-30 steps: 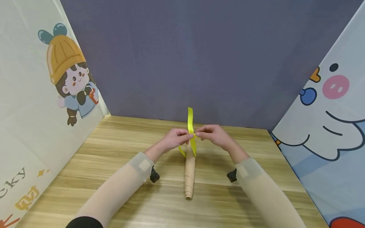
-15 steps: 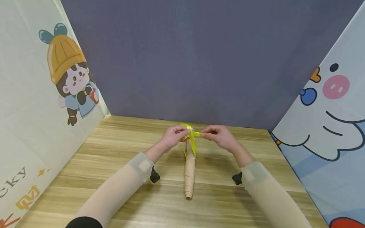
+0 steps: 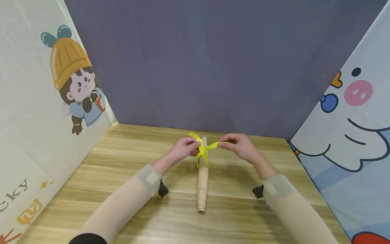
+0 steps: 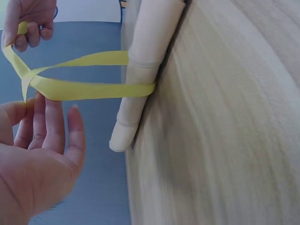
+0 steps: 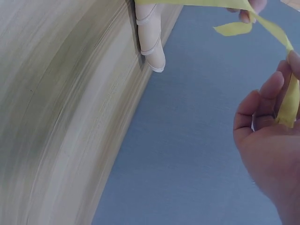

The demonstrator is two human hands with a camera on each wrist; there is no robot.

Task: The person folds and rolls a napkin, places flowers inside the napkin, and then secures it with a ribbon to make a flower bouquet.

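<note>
A long beige roll [image 3: 202, 189], spiral-wound in layers, lies lengthwise on the table. A yellow ribbon [image 3: 212, 146] loops round its far part and crosses itself above the roll, as the left wrist view shows. My left hand [image 3: 182, 148] pinches the ribbon between thumb and fingers close to the crossing. To the right, my right hand [image 3: 240, 145] pinches the other ribbon end, whose tail [image 5: 288, 105] runs into the palm. One short free tail [image 5: 233, 29] sticks out beyond the left fingers. Both hands are raised above the roll.
The wood-grain table [image 3: 128, 210] ends at a dark grey-blue back panel [image 3: 195, 67]. Printed cartoon panels stand at the left [image 3: 27, 101] and right [image 3: 359, 135]. Black wrist cameras hang below both forearms.
My right hand has moved right, drawing out its ribbon end. The upright ribbon strip has come down and now points to the far left. My left hand stays nearly in place, and the roll lies still.
</note>
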